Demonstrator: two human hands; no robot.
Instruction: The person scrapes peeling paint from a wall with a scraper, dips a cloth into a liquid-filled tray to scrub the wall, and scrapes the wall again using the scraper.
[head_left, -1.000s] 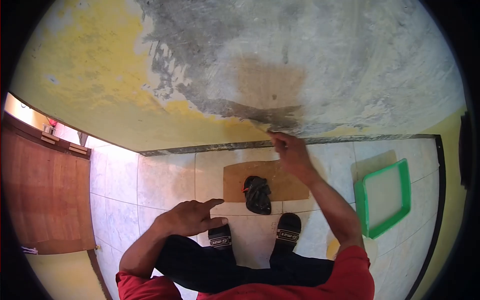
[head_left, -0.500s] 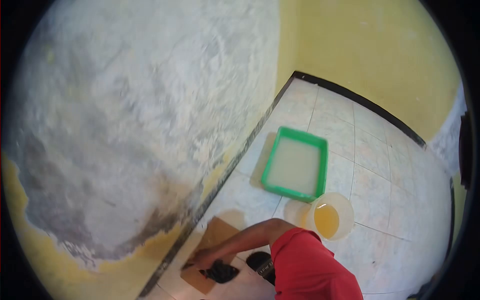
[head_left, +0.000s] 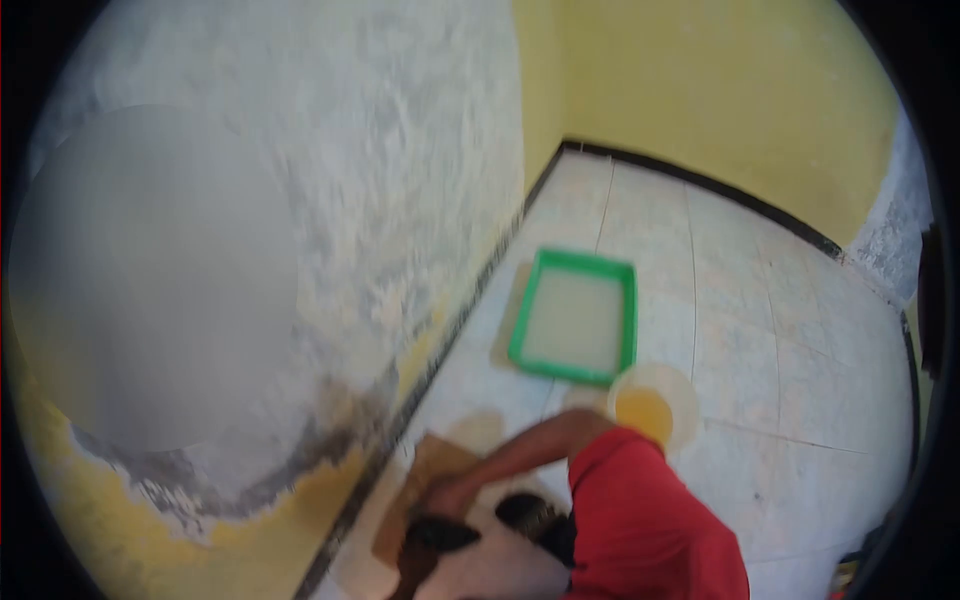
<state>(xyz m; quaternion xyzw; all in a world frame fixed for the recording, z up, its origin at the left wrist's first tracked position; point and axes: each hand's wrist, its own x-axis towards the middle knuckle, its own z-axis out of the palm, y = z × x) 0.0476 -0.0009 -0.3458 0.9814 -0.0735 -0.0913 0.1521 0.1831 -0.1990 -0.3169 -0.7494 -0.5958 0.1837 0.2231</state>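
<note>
My right arm, in a red sleeve, reaches left across the lower part of the head view. My right hand is low over a brown cardboard piece on the floor by the wall. Motion blur hides its fingers. Just below that hand is a dark black object, too blurred to name. A brown, limb-like shape rises from the bottom edge to this object; it may be my left arm, its hand not distinguishable. A black slipper shows between my right arm and the floor.
A green tray of whitish liquid stands on the tiled floor. Close to its near corner is a translucent bucket with yellow liquid. On the left rises a patchy grey-white wall; a yellow wall stands behind.
The view has shifted slightly, moving the tray and bucket left and up in the picture. My right hand has moved a little right, and the brown shape has come up from the bottom edge.
</note>
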